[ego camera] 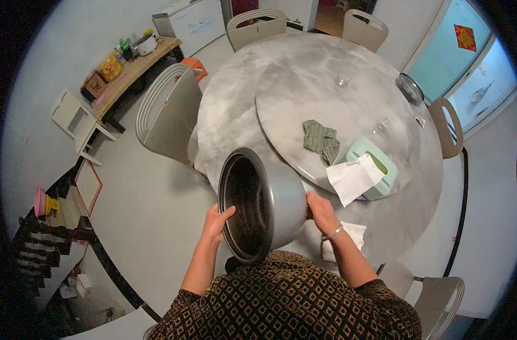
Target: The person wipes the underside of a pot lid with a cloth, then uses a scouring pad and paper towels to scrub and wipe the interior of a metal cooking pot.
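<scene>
A rice cooker's inner pot [286, 204], grey outside and dark inside, is tipped on its side in front of my body, its mouth facing left. My left hand [217, 222] grips the rim, with the thumb over the inner edge. Against the outer base of the pot lies my right hand [322, 212], its fingertips partly hidden behind it. Near my right wrist, a white cloth or paper towel [355, 234] rests on the marble-patterned round table [228, 97]. A mint-green tissue box [388, 170] with a white tissue [356, 176] pulled out stands beyond that hand.
A patterned cloth [320, 140] and two clear glasses [342, 78] sit on the turntable [284, 93]. A round lid [410, 88] is at the table's right edge. Chairs [169, 114] surround the table. At left are a low bench [135, 76] with containers and a staircase railing [44, 242].
</scene>
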Motion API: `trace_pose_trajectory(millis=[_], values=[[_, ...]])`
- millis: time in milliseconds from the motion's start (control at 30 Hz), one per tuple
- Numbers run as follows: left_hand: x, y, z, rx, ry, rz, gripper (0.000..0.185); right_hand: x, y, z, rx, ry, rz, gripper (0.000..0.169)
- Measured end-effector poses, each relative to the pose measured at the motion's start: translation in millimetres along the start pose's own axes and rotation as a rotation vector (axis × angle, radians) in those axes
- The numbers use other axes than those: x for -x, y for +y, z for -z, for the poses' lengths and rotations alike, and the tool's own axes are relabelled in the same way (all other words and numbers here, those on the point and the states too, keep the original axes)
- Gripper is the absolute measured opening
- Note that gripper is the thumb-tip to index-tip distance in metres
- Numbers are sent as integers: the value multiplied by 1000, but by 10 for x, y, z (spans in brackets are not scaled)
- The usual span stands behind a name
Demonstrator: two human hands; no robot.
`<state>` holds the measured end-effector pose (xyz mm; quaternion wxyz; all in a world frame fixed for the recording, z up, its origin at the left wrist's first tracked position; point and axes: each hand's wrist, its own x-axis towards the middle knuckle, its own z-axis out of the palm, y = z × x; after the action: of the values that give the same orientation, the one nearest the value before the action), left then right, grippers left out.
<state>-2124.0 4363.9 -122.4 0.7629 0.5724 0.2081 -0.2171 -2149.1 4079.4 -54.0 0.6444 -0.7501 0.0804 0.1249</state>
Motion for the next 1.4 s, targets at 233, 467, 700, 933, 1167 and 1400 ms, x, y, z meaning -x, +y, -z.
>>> trace_pose_trajectory(millis=[233, 467, 700, 933, 1167, 1400], values=[[27, -102, -38, 250, -56, 148, 24, 834, 700, 465, 1150, 134, -531, 50], [175, -126, -334, 333, -226, -237, 35, 918, 1547, 378, 1216, 488, 136, 45], [63, -209, -261, 699, -288, 86, 38, 653, 1049, 254, 1240, 447, 273, 33], [576, -228, -30, -230, -428, -270, 34, 538, 1396, 494, 192, 368, 40, 30], [1012, -24, -541, -584, -364, -229, 27, 187, 649, -30, 506, 313, 571, 47], [727, -37, -712, 125, -74, 186, 21, -531, 417, -52, -781, -498, 322, 49]])
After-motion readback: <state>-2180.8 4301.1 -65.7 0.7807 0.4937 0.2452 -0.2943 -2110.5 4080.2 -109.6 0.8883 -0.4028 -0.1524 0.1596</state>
